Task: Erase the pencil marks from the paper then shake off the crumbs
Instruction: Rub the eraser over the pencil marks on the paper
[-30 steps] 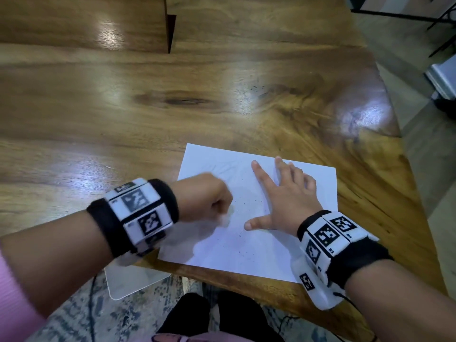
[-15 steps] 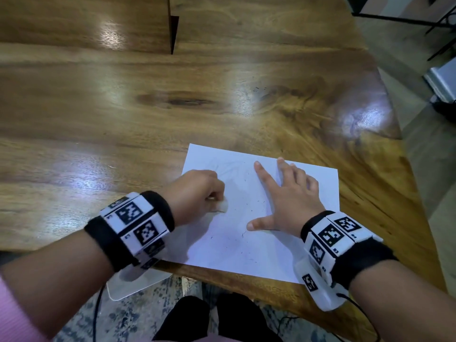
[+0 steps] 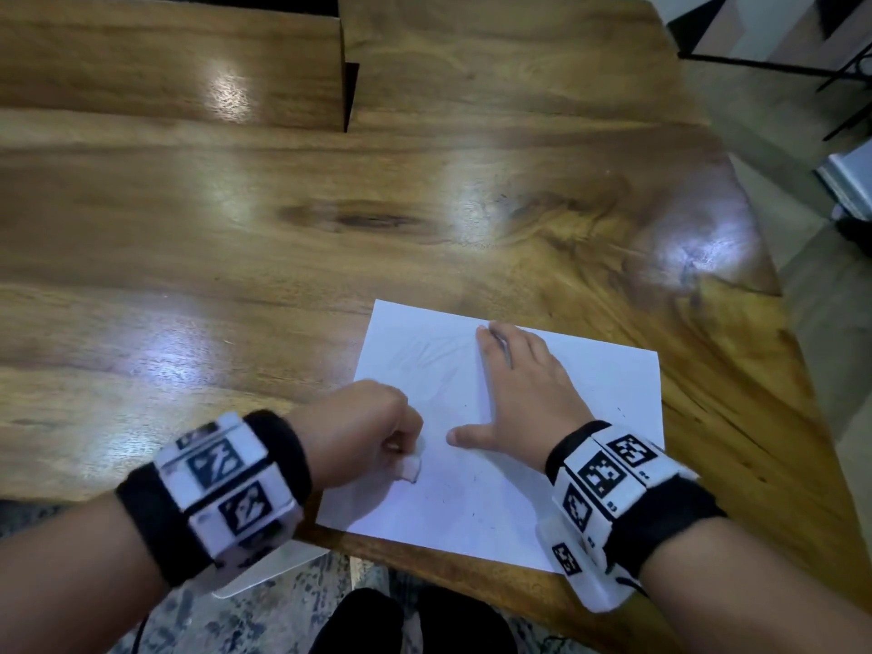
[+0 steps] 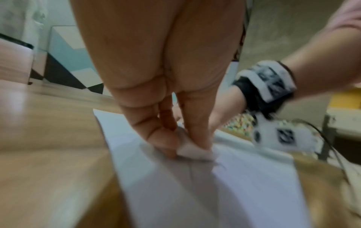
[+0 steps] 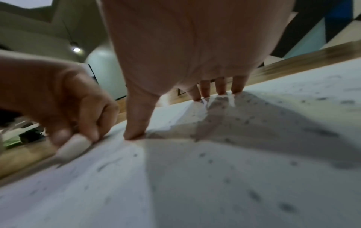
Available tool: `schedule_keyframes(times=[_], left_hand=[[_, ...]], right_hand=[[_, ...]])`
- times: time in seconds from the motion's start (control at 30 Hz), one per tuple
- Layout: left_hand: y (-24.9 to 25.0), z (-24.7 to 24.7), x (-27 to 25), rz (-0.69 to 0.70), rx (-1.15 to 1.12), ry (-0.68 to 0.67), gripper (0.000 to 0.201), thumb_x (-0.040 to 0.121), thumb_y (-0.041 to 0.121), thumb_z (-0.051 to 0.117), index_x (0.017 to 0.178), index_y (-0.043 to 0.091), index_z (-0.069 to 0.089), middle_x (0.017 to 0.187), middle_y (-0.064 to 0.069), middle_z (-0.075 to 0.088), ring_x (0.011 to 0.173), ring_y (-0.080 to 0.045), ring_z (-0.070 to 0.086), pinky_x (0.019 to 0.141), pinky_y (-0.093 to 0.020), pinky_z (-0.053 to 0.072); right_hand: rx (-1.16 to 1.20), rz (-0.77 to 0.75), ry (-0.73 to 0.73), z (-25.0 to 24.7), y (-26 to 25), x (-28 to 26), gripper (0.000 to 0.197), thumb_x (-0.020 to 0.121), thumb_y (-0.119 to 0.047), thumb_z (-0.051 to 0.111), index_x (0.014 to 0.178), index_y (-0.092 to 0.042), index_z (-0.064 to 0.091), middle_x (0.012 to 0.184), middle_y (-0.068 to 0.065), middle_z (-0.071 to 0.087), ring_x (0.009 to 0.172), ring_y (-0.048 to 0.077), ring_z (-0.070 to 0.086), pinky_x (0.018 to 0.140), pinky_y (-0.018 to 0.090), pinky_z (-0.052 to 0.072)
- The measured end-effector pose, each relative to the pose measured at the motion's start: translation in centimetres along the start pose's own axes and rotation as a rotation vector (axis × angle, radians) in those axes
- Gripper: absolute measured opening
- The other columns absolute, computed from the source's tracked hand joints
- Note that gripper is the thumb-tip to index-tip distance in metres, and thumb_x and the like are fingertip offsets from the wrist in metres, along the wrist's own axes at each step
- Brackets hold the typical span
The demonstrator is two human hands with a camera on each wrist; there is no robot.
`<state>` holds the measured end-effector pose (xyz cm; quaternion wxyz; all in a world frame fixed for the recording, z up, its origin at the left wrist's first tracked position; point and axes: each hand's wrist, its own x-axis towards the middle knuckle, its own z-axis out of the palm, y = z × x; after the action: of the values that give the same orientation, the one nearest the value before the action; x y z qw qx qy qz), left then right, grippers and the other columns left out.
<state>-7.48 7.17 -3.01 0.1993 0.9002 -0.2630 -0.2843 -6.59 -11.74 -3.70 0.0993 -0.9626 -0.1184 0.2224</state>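
- Head view is showing one sheet of paper (image 3: 542,474) lying flat near the table's (image 3: 236,257) near edge, its nearest corner sitting almost at the drop-off.
- One left hand (image 3: 363,431) is curling its fingers round one white eraser (image 3: 411,467), pinching it and pressing its tip onto the sheet's left part.
- One right hand (image 3: 524,394) is lying spread and flat on the sheet's middle, four fingers (image 5: 220,88) and thumb all touching the paper.
- Dark eraser crumbs (image 5: 254,195), too many to count, are lying scattered over the sheet around and below the right hand.
- Faint pencil marks (image 3: 424,356) are showing near the sheet's far left corner.
- Bare wood is stretching wide beyond and left of the sheet; the right side is narrowing toward the table's angled edge.
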Motion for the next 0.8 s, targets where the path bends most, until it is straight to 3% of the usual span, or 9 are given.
schedule_keyframes(times=[0.1,0.2,0.37,0.5,0.57,0.63,0.67,0.73,0.8], left_hand=[[0.4,-3.2,3.7,-0.078,0.009,0.175,0.007,0.075,0.020,0.068,0.079,0.014,0.066,0.073,0.001,0.059,0.070,-0.015,0.049,0.052,-0.023,0.027],[0.7,-5.5,8.1,-0.104,-0.032,0.329,0.008,0.075,0.013,0.068,0.081,0.008,0.067,0.071,0.001,0.054,0.069,-0.016,0.048,0.052,-0.023,0.025],[0.8,-4.7,9.2,-0.057,-0.036,0.273,0.009,0.073,0.012,0.069,0.077,0.004,0.066,0.077,-0.009,0.060,0.073,-0.021,0.051,0.058,-0.024,0.026],[-0.5,-3.4,6.2,-0.096,-0.021,0.018,0.008,0.072,0.011,0.071,0.078,0.009,0.066,0.082,-0.006,0.067,0.077,-0.021,0.058,0.066,-0.025,0.044],[-0.3,-3.9,6.9,-0.084,-0.024,0.082,0.008,0.073,0.012,0.070,0.079,0.010,0.066,0.078,-0.005,0.065,0.074,-0.022,0.056,0.064,-0.019,0.043],[0.6,-4.7,8.8,-0.087,-0.040,0.209,0.008,0.075,0.012,0.068,0.081,0.007,0.065,0.074,-0.001,0.056,0.070,-0.019,0.048,0.050,-0.006,0.030],[1.1,-4.9,9.5,-0.086,-0.032,0.248,0.007,0.076,0.012,0.066,0.081,0.007,0.064,0.074,-0.001,0.054,0.070,-0.018,0.046,0.049,-0.008,0.029],[1.0,-4.5,9.3,-0.079,-0.004,0.234,0.007,0.076,0.012,0.065,0.071,0.015,0.060,0.075,-0.003,0.053,0.072,-0.021,0.047,0.058,-0.023,0.035],[0.2,-3.6,7.2,-0.073,0.022,0.099,0.022,0.074,0.012,0.067,0.061,0.021,0.052,0.074,-0.002,0.054,0.070,-0.021,0.048,0.060,-0.024,0.034]], right_hand=[[0.016,0.005,0.011,0.2,0.3,0.0,0.116,0.069,-0.067,0.065,0.151,-0.017,0.000,0.157,-0.003,0.000,0.144,0.018,-0.001,0.116,0.030,0.003],[0.053,0.005,0.015,0.1,0.2,0.0,0.119,0.067,-0.066,0.067,0.151,-0.016,-0.001,0.157,-0.004,-0.001,0.144,0.016,-0.002,0.116,0.029,0.002],[0.079,0.003,0.034,0.4,0.4,-0.1,0.120,0.067,-0.065,0.068,0.152,-0.017,-0.001,0.157,-0.006,-0.001,0.144,0.014,-0.002,0.116,0.027,0.001],[0.068,0.003,0.031,0.5,0.5,0.0,0.120,0.066,-0.067,0.067,0.151,-0.017,-0.002,0.157,-0.006,-0.002,0.144,0.015,-0.002,0.118,0.029,0.002],[0.066,0.002,0.034,0.5,0.5,0.0,0.121,0.066,-0.068,0.066,0.151,-0.017,-0.003,0.157,-0.005,-0.001,0.144,0.016,-0.002,0.118,0.029,0.002],[0.057,0.004,0.038,0.6,0.5,0.0,0.120,0.066,-0.068,0.066,0.151,-0.017,-0.003,0.157,-0.004,-0.001,0.144,0.017,-0.002,0.118,0.029,0.002],[0.052,0.005,0.038,0.6,0.5,0.0,0.120,0.067,-0.069,0.065,0.151,-0.017,-0.003,0.157,-0.004,-0.001,0.145,0.017,-0.003,0.118,0.030,0.002],[0.063,0.005,0.034,0.6,0.5,0.0,0.121,0.066,-0.068,0.066,0.151,-0.017,-0.004,0.157,-0.004,-0.002,0.145,0.017,-0.003,0.118,0.030,0.001],[0.082,0.005,0.037,0.6,0.5,0.0,0.121,0.066,-0.067,0.067,0.151,-0.018,-0.003,0.157,-0.005,-0.002,0.145,0.016,-0.003,0.118,0.029,0.001]])
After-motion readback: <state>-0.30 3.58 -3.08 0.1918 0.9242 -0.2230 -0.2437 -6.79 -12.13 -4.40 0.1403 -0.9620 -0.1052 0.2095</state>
